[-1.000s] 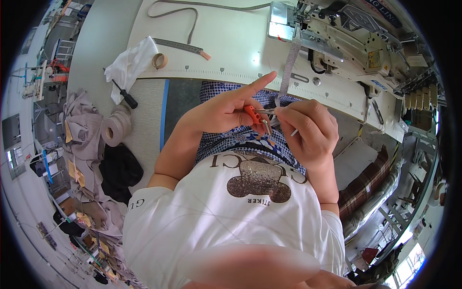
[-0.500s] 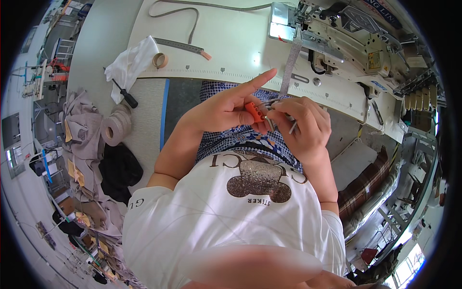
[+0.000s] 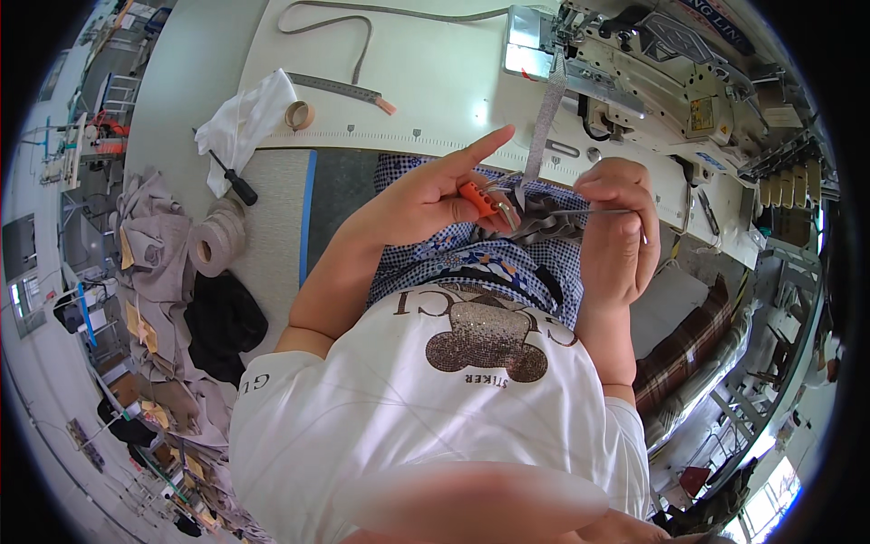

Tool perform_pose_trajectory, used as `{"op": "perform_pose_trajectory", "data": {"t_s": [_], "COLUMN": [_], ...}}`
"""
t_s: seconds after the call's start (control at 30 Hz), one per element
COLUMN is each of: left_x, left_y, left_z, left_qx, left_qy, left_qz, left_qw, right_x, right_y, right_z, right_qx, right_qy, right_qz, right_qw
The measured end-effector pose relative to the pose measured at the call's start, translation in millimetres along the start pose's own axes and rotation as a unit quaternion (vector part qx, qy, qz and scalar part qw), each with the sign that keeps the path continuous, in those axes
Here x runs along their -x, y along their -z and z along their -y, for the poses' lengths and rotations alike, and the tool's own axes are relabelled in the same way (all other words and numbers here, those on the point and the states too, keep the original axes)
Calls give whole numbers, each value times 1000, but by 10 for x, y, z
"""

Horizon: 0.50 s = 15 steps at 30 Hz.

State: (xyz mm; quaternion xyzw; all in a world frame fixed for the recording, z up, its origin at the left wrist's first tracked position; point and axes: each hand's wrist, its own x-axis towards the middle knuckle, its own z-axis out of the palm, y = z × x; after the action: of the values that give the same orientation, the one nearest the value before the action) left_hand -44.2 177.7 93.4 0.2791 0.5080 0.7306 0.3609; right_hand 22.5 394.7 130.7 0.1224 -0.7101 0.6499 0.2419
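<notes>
My left hand (image 3: 426, 204) is over my lap, its index finger stretched out and the other fingers closed round a small orange tool with a metal end (image 3: 478, 199). I cannot make out its exact kind. Grey narrow strap (image 3: 544, 222) lies in loose folds beside the tool's metal end, over the blue checked cloth on my lap. To the right, my right hand (image 3: 621, 227) pinches a thin length of that strap, stretched sideways from the folds. A sparkly grey strap (image 3: 546, 118) hangs from the sewing machine (image 3: 625, 54) down toward my hands.
On the white table (image 3: 426, 91) lie a ruler (image 3: 333, 87), a tape roll (image 3: 299, 114), white cloth (image 3: 240, 127) and a grey strap (image 3: 367, 54). Left are a black-handled screwdriver (image 3: 240, 186), a beige roll (image 3: 217, 238) and beige fabric (image 3: 154, 236). Tweezers (image 3: 709, 211) lie at right.
My right hand has moved right, away from my left hand, drawing the grey strap out sideways. Loose strap folds now show between the hands. My left hand still holds the orange tool.
</notes>
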Motion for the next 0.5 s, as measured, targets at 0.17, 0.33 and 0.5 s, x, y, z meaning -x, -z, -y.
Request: {"op": "perform_pose_trajectory", "data": {"t_s": [0.17, 0.33, 0.5], "left_x": [-7, -8, 10], "left_y": [-2, -9, -9], "left_z": [21, 35, 8], "left_qx": [-71, -96, -121], "left_qy": [-28, -44, -22], "left_qz": [-8, -14, -21], "left_qw": [997, 994, 992], "right_x": [15, 81, 86], "right_y": [34, -34, -71], "right_z": [63, 130, 95], "right_qx": [106, 23, 88], "right_qy": [30, -11, 52], "right_qz": [-3, 3, 26], "right_qw": [994, 1000, 994]}}
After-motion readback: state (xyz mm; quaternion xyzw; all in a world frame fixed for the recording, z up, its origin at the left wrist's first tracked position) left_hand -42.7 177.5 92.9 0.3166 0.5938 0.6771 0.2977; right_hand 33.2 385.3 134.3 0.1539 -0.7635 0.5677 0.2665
